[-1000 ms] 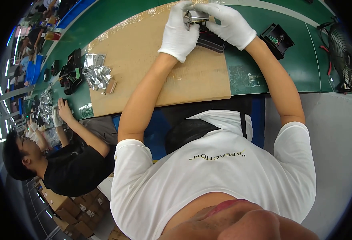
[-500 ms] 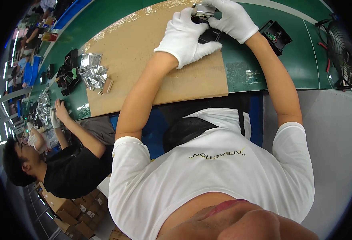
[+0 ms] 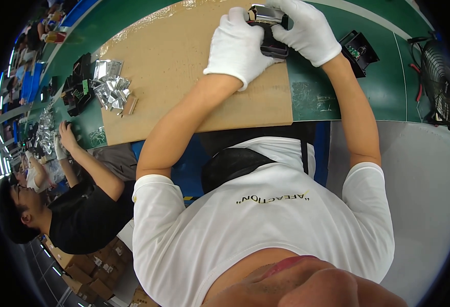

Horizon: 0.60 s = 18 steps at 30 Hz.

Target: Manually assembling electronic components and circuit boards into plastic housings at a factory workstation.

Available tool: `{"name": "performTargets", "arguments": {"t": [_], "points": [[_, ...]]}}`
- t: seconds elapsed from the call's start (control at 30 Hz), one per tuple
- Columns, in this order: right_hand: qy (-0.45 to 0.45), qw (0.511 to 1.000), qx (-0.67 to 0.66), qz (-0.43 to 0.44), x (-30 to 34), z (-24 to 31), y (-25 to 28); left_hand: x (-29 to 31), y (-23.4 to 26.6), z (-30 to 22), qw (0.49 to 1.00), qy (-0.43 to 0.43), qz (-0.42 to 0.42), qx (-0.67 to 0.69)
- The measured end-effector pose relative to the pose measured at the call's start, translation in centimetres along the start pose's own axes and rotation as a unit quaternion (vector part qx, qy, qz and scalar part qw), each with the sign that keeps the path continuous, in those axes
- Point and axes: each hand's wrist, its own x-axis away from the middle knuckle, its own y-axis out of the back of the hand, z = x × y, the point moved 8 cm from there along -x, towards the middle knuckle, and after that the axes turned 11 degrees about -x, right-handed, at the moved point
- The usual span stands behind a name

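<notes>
Both my hands wear white gloves and meet at the far edge of the brown board. Between them is a black plastic housing (image 3: 274, 47) with a shiny silver part (image 3: 267, 14) at its far end. My left hand (image 3: 239, 48) closes on the housing's left side, its thumb hidden beside the near end. From the right, my right hand (image 3: 309, 30) grips the far end by the silver part, fingers bent over it. The gloves hide much of the housing. Just right of my right wrist lies an open black housing (image 3: 359, 51) with a green circuit board inside.
A brown board (image 3: 184, 87) covers part of the green table (image 3: 383, 97). Silver foil pieces (image 3: 111, 87) and several black housings (image 3: 76, 89) lie left. Red-handled pliers (image 3: 418, 84) and a black fan (image 3: 439, 77) stand right. A co-worker (image 3: 82, 215) sits at left.
My left thumb, stretched out before, has drawn in against the housing. The housing shows more between my hands, its near end tipped differently. The whole view has shifted slightly.
</notes>
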Motion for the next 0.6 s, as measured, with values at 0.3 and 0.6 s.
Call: {"name": "performTargets", "arguments": {"t": [0.3,0.6], "points": [[0.072,0.996,-0.045,-0.024,0.2,0.7,-0.4,0.0,-1.1,3.4,0.989,-0.05,-0.003,0.14],[0.012,1.0,0.014,-0.014,0.3,1.7,0.0,-1.1,-1.7,4.3,0.941,0.008,0.132,0.312]]}}
